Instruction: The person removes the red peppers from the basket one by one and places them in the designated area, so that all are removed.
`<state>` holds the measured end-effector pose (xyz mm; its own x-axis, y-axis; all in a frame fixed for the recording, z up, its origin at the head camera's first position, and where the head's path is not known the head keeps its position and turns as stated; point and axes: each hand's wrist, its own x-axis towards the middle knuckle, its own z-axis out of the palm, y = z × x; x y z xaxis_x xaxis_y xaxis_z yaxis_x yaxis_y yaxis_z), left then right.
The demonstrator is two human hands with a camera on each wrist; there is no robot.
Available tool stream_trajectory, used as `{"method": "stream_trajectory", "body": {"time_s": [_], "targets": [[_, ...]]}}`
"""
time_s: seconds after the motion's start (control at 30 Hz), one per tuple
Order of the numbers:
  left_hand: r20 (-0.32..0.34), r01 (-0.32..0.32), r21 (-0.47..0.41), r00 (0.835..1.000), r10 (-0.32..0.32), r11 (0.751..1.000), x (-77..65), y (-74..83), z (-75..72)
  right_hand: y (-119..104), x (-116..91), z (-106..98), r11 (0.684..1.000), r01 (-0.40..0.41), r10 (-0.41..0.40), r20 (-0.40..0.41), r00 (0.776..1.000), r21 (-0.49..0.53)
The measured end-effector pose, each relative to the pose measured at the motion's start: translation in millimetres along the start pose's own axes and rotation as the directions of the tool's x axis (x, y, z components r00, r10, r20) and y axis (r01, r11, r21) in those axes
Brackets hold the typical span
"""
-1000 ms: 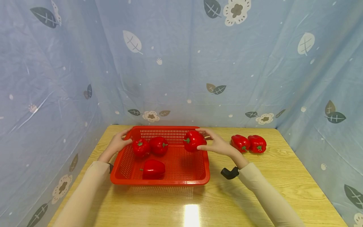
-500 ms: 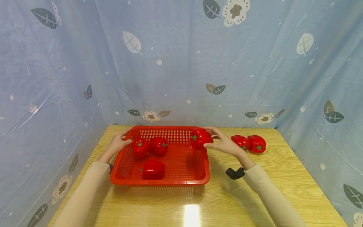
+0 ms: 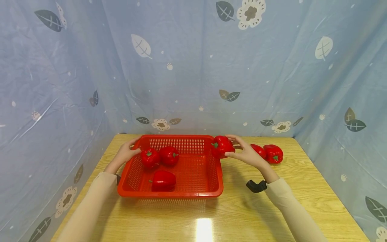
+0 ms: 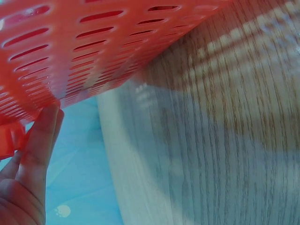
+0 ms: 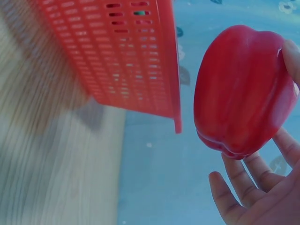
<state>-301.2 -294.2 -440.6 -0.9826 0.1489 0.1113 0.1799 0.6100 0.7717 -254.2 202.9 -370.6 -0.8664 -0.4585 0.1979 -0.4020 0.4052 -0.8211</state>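
Pale wood-grain desk (image 3: 151, 218): fills the bottom of the frame, with glare at lower centre.
Red rectangular slotted plastic basket (image 3: 170, 194): on the desk, left of centre.
Glossy red front bell pepper with a green stem (image 3: 164, 180): inside the basket by its near wall, on its side, stem leftward.
Left hand (image 3: 124, 154): grips the basket's rim at upper left, thumb over the edge.
Tipping risk: a hard pull or lift there would probably tilt the basket and set its loose load rolling.
Right hand (image 3: 246, 154): fingers and thumb spread wide around a big glossy red held bell pepper (image 3: 222, 147).
Held pepper's place: at the basket's upper right corner, stem leftward; the right wrist view shows a gap between it and the basket.
Drop risk: smooth skin and a fingertip hold could let it slip; a low pass might catch the rim.
Two red rear bell peppers (image 3: 169, 156): close together in the basket's upper left.
Two red desk bell peppers (image 3: 273, 154): right of centre, one partly behind the right hand.
Knock risk: swinging rightward too low could nudge that pair.
Blue leaf-print curtain (image 3: 181, 74): behind everything, across the upper frame.
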Motion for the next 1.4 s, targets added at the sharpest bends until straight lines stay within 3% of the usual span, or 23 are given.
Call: {"method": "stream_trajectory", "body": {"time_s": [0.2, 0.43, 0.8, 1.4], "targets": [[0.001, 0.004, -0.002, 1.000, -0.004, 1.000, -0.1, -1.6, -0.2, 6.0, -5.2, -4.5, 1.000, -0.005, 0.005, -0.021, 1.000, 0.004], [-0.006, -0.005, 0.009, 1.000, 0.005, 1.000, -0.1, -1.1, 0.3, 48.7, -8.1, -10.0, 0.999, -0.039, 0.039, -0.049, 0.998, 0.009], [-0.006, -0.006, 0.014, 1.000, 0.006, 1.000, 0.3, -2.1, 0.7, 60.2, -24.0, -15.0, 0.995, -0.089, 0.085, -0.097, 0.992, -0.044], [-0.007, -0.010, -0.015, 1.000, 0.010, 1.000, 0.5, -2.8, 1.6, 72.0, -42.9, -20.7, 0.996, -0.090, 0.090, -0.122, 0.988, 0.007]]}}
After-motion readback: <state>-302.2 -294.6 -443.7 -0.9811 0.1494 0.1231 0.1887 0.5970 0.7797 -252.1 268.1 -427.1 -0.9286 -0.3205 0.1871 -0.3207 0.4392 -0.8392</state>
